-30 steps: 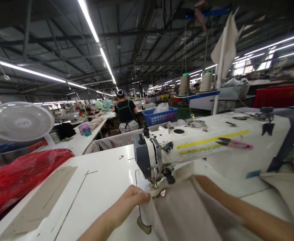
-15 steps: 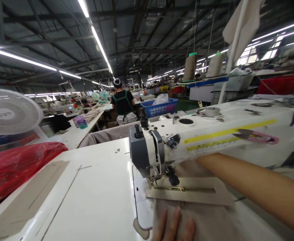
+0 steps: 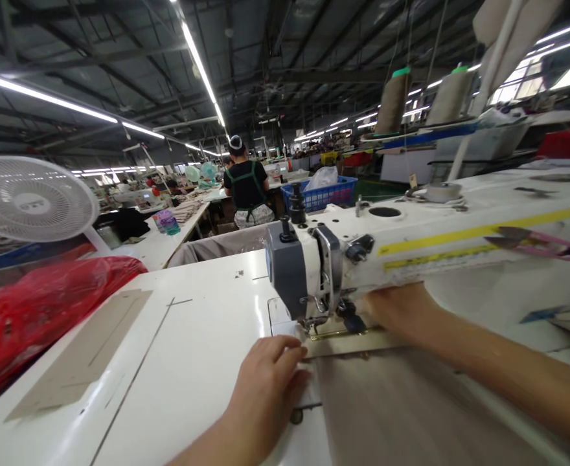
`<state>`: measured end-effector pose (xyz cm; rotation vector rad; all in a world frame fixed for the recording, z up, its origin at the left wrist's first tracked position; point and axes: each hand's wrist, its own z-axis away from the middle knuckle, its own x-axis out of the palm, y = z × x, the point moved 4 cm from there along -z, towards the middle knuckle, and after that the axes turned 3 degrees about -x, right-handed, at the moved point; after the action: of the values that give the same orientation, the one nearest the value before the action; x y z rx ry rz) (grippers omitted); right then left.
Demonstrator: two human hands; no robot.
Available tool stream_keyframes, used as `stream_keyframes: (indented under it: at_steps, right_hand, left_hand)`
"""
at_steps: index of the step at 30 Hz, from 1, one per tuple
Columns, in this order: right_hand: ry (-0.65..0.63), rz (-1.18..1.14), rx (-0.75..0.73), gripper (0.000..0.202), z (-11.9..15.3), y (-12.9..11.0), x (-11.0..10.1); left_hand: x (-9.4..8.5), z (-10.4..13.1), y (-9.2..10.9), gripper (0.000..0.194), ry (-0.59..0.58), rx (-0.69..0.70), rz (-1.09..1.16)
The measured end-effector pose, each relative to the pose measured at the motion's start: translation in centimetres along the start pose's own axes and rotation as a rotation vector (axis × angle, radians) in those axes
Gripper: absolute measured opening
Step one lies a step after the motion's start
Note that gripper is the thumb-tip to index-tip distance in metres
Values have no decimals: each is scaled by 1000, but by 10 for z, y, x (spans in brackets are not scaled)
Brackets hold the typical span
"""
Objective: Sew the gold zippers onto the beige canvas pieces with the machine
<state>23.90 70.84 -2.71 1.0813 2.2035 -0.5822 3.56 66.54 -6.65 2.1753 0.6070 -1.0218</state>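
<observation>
A white sewing machine [image 3: 411,243] stands on the white table [image 3: 192,362], its grey head and needle at the middle. Beige fabric [image 3: 401,408] with a zipper strip lies under the presser foot [image 3: 317,323]. My left hand [image 3: 265,382] rests on the table at the fabric's left edge, fingertips curled down on the cloth just below the needle. My right hand [image 3: 399,310] reaches under the machine arm, right of the foot, pressing on the fabric; its fingers are partly hidden by the machine.
Pink thread snips [image 3: 542,243] lie on the machine arm. A red plastic bag [image 3: 46,304] and a beige card [image 3: 85,349] lie at the left, with a white fan [image 3: 30,197] behind. Thread cones [image 3: 394,100] stand at the back. A person [image 3: 246,191] works further away beside a blue basket [image 3: 321,194].
My left hand moved up from the bottom edge to the fabric's left edge by the needle. My right hand slid left under the machine arm towards the foot.
</observation>
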Motion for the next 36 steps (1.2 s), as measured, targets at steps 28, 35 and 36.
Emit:
stream_keyframes:
  at_steps: [28, 35, 36]
  right_hand:
    - [-185, -48, -217, 22, 53, -69, 31]
    - [-152, -97, -151, 32, 51, -55, 49]
    - [-176, -116, -131, 31, 51, -54, 51]
  left_hand:
    - [22, -12, 5, 6, -95, 213, -342]
    - [22, -13, 7, 7, -104, 181, -368]
    - [22, -13, 8, 7, -103, 178, -366]
